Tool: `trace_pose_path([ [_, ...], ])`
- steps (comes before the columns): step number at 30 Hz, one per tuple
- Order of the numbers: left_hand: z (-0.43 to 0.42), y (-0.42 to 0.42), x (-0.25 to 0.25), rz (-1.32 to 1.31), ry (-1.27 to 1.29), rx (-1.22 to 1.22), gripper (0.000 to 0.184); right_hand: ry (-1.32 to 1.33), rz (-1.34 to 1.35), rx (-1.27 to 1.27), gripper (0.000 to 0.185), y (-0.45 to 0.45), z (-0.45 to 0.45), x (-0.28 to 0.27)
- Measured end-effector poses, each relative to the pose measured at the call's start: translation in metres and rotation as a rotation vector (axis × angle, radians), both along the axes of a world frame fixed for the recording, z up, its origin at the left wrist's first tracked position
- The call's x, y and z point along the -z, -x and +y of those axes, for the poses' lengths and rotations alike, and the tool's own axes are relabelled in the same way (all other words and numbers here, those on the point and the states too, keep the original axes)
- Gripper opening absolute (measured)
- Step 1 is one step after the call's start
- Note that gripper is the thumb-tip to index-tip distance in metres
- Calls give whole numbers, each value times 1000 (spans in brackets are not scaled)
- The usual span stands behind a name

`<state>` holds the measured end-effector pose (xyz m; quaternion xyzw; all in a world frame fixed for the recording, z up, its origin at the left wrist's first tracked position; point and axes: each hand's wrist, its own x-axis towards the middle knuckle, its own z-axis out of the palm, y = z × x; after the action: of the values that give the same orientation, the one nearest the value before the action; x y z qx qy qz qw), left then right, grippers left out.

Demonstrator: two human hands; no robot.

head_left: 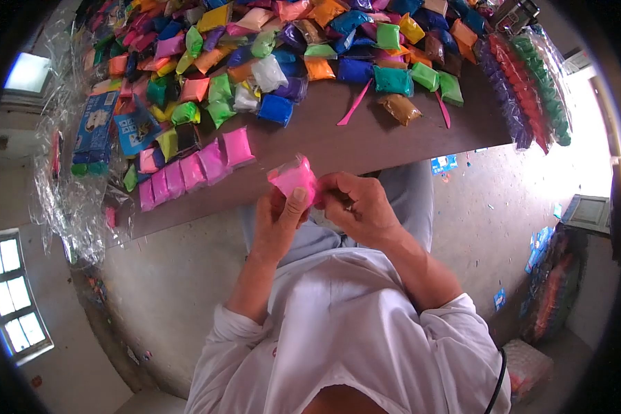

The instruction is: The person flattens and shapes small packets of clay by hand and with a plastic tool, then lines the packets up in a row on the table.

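Observation:
A small clear packet with soft pink filling (291, 179) is held up just off the table's front edge. My left hand (281, 219) is closed round its lower part, with the thumb pressed on the near face. At the packet's right edge, my right hand (360, 205) has its fingers pinched together on the side of the wrapper; the exact grip is partly hidden. A row of similar pink packets (192, 170) lies on the table to the left of my hands.
Many coloured packets (276, 76) are heaped across the back of the brown table (310, 141). Two pink plastic tools (355, 103) lie among them. Clear plastic wrap (55, 138) hangs at the left, and bagged purple, red and green strips (524, 86) lie at the right.

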<state>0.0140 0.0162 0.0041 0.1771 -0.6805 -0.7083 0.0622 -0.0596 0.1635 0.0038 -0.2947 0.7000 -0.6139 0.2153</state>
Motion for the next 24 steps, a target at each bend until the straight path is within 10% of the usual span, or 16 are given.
trace_pose_path([
  [6, -3, 1, -2, -9, -17, 47, 40, 161, -454, 76, 23, 8, 6, -6],
  [24, -8, -1, 9, -88, -259, -14, 42, 88, -512, -47, 18, 11, 12, 1],
])
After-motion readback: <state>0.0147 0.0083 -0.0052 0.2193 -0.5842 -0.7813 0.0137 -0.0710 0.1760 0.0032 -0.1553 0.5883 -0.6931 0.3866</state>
